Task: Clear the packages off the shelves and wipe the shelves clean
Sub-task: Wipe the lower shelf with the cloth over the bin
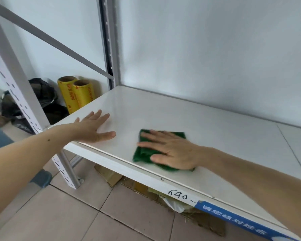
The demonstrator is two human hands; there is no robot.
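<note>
Head view: white shelf [189,108] glossy, bare of packages, seam line at right. Green cloth [142,153] lies flat near front edge, blurred, rumpled at corners. Right hand [170,150] presses cloth, fingers straight, grip wide. Left hand [94,127] flat on shelf near left corner, fingers spread, holding nothing. Front rail [129,173] bears handwritten "640-"; blue label [241,221] beside it, print upside down. Two yellow film rolls [76,94] on floor beyond, red lettering too small to read.

handwritten "640-" on shelf front edge [181,195], Chinese characters on blue label [236,218]
</note>
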